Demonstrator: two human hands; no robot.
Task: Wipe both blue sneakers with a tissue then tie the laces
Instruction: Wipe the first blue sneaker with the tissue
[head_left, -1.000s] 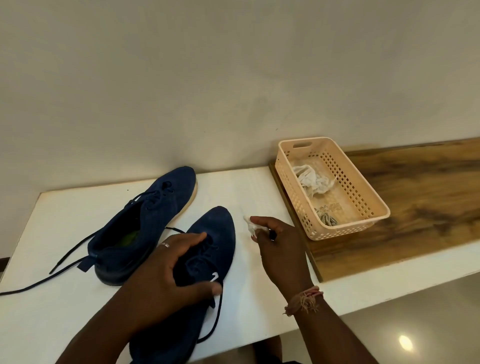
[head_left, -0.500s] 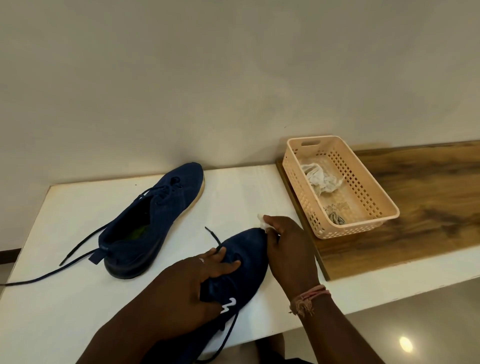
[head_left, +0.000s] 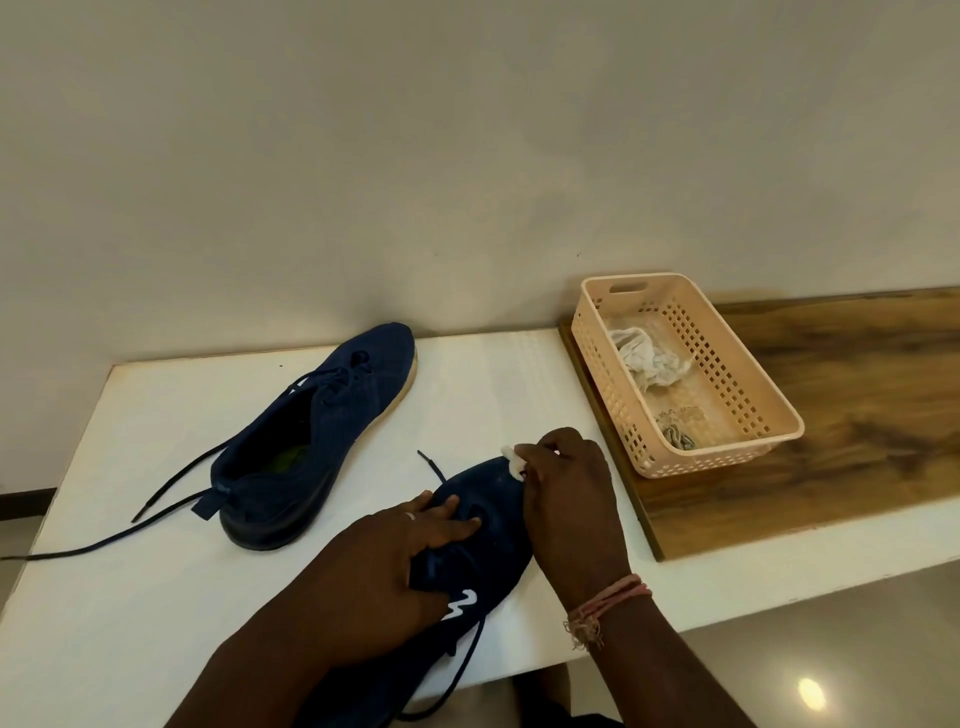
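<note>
Where fingers (head_left: 540, 457) pinch, seemingly tissue (head_left: 514, 466).

A white table (head_left: 156, 597) stands against a plain pale wall (head_left: 467, 156). On its right side lies a brown wooden board (head_left: 857, 441). A peach plastic basket (head_left: 748, 410) with little holes sits on the board. Inside it lies a crumpled white cloth (head_left: 649, 358) and a small dark scrap (head_left: 678, 439).
</note>
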